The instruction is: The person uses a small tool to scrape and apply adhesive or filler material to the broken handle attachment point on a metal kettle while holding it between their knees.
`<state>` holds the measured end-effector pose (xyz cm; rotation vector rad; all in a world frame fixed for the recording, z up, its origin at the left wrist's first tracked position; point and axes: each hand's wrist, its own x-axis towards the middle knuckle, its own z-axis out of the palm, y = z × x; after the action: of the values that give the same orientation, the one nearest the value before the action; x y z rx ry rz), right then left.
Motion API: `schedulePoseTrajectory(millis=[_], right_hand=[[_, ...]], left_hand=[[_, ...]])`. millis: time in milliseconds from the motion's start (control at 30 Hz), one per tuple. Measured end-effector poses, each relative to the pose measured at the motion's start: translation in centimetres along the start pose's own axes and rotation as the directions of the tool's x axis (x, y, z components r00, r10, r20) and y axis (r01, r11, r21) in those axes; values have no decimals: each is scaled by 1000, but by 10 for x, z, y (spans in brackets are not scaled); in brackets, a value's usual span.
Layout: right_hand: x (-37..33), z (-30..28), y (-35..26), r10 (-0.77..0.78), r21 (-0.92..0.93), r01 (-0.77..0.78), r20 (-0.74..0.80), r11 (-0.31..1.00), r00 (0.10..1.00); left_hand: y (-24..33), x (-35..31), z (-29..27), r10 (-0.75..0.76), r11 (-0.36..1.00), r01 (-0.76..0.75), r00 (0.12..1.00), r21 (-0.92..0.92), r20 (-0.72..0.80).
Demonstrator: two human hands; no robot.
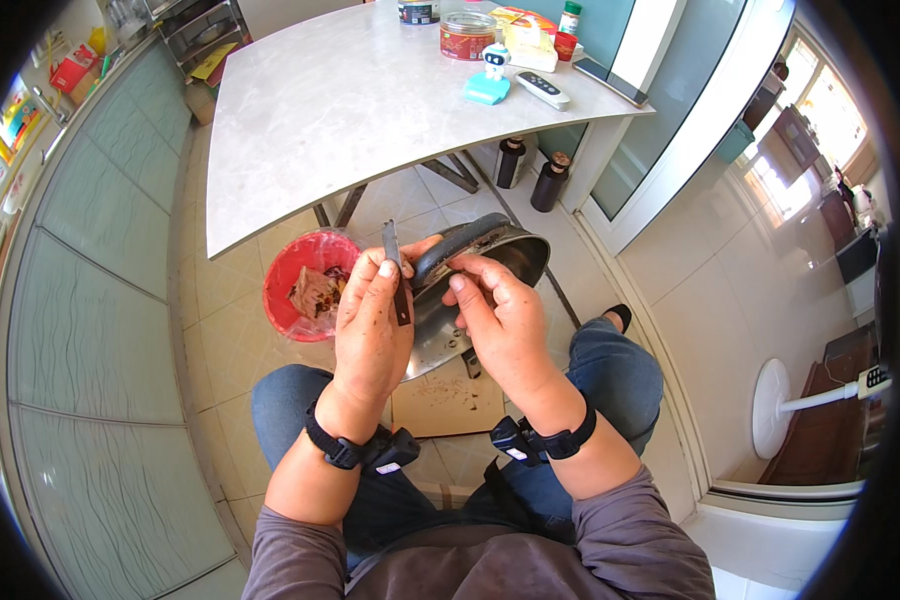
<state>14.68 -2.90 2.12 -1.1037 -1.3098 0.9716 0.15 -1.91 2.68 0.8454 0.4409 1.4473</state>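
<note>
My left hand (pixel 372 315) is closed round a thin, dark, flat metal strip (pixel 402 300) with a small hole near its lower end; the strip stands nearly upright. The left fingertips also reach the thick black handle (pixel 462 245) of a shiny metal pan (pixel 435 345). The pan is tilted between my knees, its hollow side partly hidden behind my hands. My right hand (pixel 505 315) is closed, with thumb and fingers pinched just under the handle. Whatever lies between those fingertips is too small to make out.
A red lined bin (pixel 295 325) with scraps stands left of my hands. Under the pan lies a cardboard piece (pixel 448 408) with crumbs. Ahead is a grey table (pixel 320 120) bearing a jar (pixel 467 38), toy robot (pixel 492 75), remote (pixel 543 90) and phone (pixel 610 80). Two dark bottles (pixel 550 182) stand beneath.
</note>
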Motion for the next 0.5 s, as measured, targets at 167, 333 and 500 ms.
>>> schedulePoseTrajectory(millis=[167, 333, 500], right_hand=[[1, 9, -3, 69, 150, -74, 42, 986, 997], [4, 14, 0, -54, 168, 51, 17, 984, 998], [10, 5, -3, -16, 129, 7, 67, 992, 998]], left_hand=[[1, 0, 5, 8, 999, -9, 999, -43, -34], [0, 1, 8, 15, 1000, -16, 1000, -22, -21], [-2, 2, 3, 30, 999, -30, 999, 18, -24]])
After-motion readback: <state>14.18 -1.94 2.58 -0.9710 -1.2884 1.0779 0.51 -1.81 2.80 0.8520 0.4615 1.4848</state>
